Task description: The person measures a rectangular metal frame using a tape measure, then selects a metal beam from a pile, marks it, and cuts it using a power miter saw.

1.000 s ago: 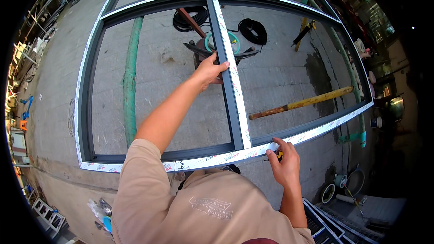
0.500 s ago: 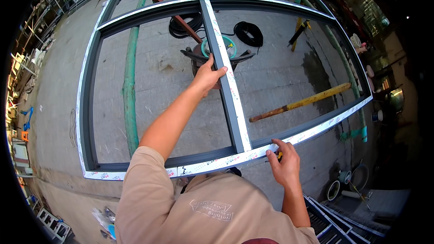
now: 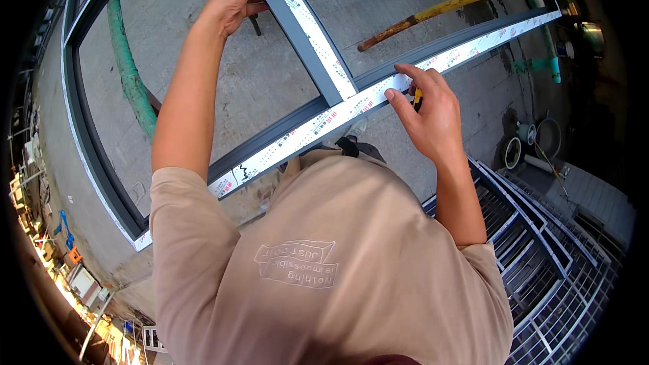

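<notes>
A large dark-grey metal window frame spans the view, its faces covered with printed white protective film. My left hand (image 3: 236,1) grips the frame's crossbar (image 3: 297,23), thumb on the film-covered face and fingers around the grey side. At the frame's near rail (image 3: 318,122), just right of where the crossbar meets it, is my right hand (image 3: 431,109). Its thumb and forefinger are apart at the rail. Tucked behind them in that hand is a small yellow-and-black tool (image 3: 418,99), mostly hidden, so its kind cannot be made out.
Green poles (image 3: 125,61) run beneath the frame, and a yellow bar (image 3: 446,13) shows through its right opening. Metal grilles (image 3: 534,257) are stacked at the lower right, near a white ring (image 3: 512,153). Assorted clutter lines the left edge.
The view has tipped down toward my chest, so the frame sits higher in it. Both hands keep about the same places on the crossbar and near rail.
</notes>
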Demonstrator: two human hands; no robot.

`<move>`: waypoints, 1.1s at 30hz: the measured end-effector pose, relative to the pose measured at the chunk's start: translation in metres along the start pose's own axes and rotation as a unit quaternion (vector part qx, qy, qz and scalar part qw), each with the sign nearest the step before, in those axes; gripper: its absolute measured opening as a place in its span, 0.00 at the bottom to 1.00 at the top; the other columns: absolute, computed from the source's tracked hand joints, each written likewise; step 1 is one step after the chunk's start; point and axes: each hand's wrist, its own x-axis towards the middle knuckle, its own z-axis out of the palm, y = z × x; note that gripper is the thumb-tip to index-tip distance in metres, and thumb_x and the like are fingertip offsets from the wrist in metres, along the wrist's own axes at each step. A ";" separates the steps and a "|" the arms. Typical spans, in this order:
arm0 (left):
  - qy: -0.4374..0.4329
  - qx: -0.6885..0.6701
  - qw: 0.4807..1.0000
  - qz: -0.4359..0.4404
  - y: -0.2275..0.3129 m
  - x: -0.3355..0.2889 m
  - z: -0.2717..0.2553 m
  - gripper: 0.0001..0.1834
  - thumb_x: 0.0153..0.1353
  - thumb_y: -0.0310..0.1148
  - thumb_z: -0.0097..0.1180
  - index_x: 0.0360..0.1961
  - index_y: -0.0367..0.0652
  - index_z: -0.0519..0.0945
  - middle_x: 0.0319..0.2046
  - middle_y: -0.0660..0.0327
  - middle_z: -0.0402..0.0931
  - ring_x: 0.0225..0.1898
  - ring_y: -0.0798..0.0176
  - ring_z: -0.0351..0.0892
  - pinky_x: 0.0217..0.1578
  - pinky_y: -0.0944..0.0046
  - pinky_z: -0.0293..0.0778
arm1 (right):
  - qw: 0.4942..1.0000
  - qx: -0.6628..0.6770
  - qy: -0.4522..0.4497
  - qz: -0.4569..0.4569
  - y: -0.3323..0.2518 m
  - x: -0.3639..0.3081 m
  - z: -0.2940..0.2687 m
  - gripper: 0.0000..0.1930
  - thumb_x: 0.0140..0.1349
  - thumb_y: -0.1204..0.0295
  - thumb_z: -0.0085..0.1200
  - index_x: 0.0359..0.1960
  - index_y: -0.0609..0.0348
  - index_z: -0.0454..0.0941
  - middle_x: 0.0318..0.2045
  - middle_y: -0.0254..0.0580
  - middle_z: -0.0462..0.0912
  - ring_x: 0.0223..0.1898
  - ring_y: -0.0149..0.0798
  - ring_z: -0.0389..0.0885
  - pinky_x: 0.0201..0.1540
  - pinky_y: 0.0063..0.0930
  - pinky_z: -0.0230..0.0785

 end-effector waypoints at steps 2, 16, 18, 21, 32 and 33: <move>-0.007 -0.002 1.000 0.002 -0.003 0.003 0.001 0.46 0.72 0.48 0.67 0.82 0.50 0.56 0.62 0.54 0.78 0.60 0.52 0.83 0.63 0.40 0.80 | 1.000 -0.003 0.002 -0.003 0.004 -0.001 0.001 0.23 0.63 0.61 0.72 0.57 0.56 0.87 0.40 0.46 0.85 0.39 0.48 0.86 0.43 0.41 0.79; -0.007 -0.030 0.999 0.013 -0.010 0.005 0.000 0.38 0.76 0.46 0.62 0.80 0.49 0.60 0.62 0.56 0.78 0.60 0.54 0.83 0.65 0.40 0.77 | 1.000 -0.015 0.000 0.003 0.001 0.000 0.003 0.23 0.63 0.61 0.72 0.57 0.55 0.87 0.40 0.46 0.86 0.39 0.46 0.86 0.43 0.41 0.79; 0.005 -0.023 1.000 0.012 -0.008 0.003 0.004 0.38 0.76 0.46 0.62 0.80 0.49 0.61 0.62 0.56 0.78 0.60 0.54 0.83 0.65 0.41 0.77 | 1.000 -0.020 -0.002 0.008 0.002 0.000 0.003 0.23 0.63 0.60 0.71 0.57 0.54 0.87 0.39 0.46 0.86 0.38 0.46 0.86 0.43 0.41 0.79; 0.003 -0.025 1.000 0.018 -0.009 0.003 0.004 0.37 0.76 0.45 0.62 0.79 0.49 0.62 0.62 0.55 0.79 0.60 0.54 0.84 0.63 0.41 0.79 | 1.000 -0.020 -0.001 0.007 0.001 0.001 0.003 0.22 0.63 0.60 0.71 0.57 0.54 0.87 0.39 0.46 0.85 0.37 0.46 0.86 0.42 0.41 0.79; 0.017 -0.023 1.000 0.008 -0.003 -0.005 0.010 0.35 0.76 0.42 0.61 0.78 0.51 0.61 0.58 0.53 0.82 0.55 0.52 0.87 0.57 0.38 0.83 | 1.000 -0.018 -0.010 0.001 -0.002 0.003 0.002 0.22 0.64 0.62 0.70 0.57 0.55 0.87 0.36 0.46 0.82 0.36 0.47 0.84 0.42 0.41 0.77; 0.026 -0.032 0.999 0.007 0.002 -0.009 0.012 0.37 0.76 0.40 0.61 0.80 0.52 0.58 0.60 0.51 0.81 0.55 0.52 0.87 0.57 0.37 0.83 | 1.000 -0.009 -0.014 0.002 -0.003 0.002 0.000 0.22 0.63 0.64 0.71 0.58 0.56 0.87 0.35 0.46 0.82 0.36 0.47 0.83 0.42 0.40 0.77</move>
